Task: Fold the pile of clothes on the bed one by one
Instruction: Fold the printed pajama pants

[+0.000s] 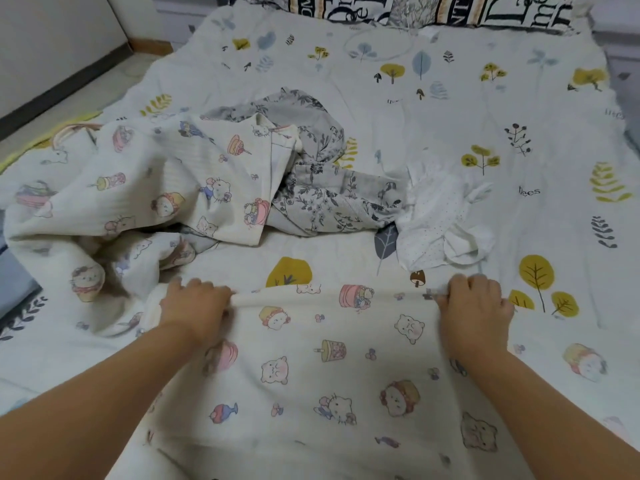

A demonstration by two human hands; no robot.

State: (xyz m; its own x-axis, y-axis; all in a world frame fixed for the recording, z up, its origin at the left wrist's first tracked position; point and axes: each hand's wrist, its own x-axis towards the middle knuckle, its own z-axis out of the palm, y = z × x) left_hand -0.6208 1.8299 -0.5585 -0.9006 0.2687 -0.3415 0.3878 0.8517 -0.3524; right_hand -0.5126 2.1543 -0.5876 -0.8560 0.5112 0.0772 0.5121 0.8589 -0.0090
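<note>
We hold the cartoon-print garment [332,368] at the bed's [485,109] near edge, left hand [194,306] and right hand [476,303] fingers curled gripping its far fold; risk: uneven pull skews the fold, or it snags the unfolded pile [304,188] just beyond.

A home bedroom: a bed [450,109] spread with a leaf-and-tree printed sheet fills the view, lettered pillows [433,8] line its far edge, loose cartoon-print and floral clothes [311,188] lie on it, and a white wall [52,46] stands far left.
</note>
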